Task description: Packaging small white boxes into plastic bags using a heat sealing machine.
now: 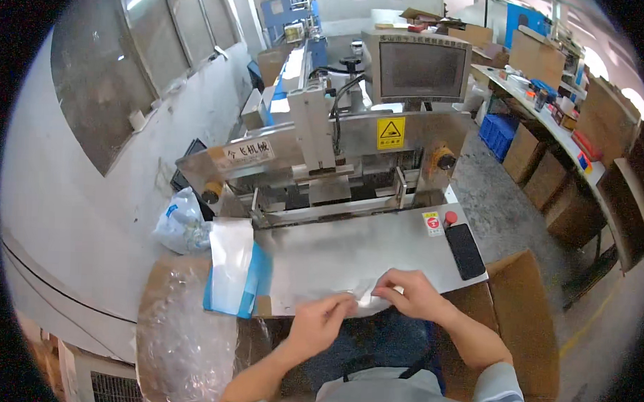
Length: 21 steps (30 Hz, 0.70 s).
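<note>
Between my two hands, just over the front edge of the metal machine table [320, 254], is a small whitish, shiny piece [365, 299] that looks like thin plastic film or a bag. My left hand [321, 320] pinches its left side. Fingers of my right hand [412, 295] are closed on its upper right part. Exactly what lies inside or under it I cannot make out. Left of my hands, a stack of white sheets [230, 258] rests on a blue box [251, 287] at the table's left corner.
A cardboard box of clear plastic pieces [186, 338] stands at the left, an open carton [523, 321] at the right. On the table's right lie a black phone [465, 251] and a red button [450, 217]. Behind rise the machine's press frame [324, 144] and a monitor [422, 70].
</note>
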Available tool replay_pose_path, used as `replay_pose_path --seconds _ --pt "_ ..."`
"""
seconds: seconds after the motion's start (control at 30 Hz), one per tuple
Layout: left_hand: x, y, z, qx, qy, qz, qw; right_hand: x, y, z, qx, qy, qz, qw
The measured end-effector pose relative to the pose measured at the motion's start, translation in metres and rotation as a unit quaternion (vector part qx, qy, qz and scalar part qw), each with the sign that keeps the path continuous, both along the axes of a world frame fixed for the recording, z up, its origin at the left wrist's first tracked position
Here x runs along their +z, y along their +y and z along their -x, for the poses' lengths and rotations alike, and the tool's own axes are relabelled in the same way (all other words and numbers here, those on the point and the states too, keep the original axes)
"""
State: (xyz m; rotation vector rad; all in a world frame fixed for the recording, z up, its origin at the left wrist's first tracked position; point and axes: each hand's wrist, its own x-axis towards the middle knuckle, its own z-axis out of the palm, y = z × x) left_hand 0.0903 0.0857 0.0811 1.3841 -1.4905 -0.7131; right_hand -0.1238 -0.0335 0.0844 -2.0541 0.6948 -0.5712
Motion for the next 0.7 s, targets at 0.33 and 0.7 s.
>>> replay_pose_path --seconds 0.33,0.7 --pt "-0.035 -0.001 0.014 0.12 -0.013 -0.111 0.986 -0.014 0.003 0.001 0.008 -0.102 0.319 0.942" --pt "-0.026 -0.028 -0.001 -0.148 -0.291 0.056 0.944 -0.044 0.006 0.017 0.074 0.048 0.331 0.939"
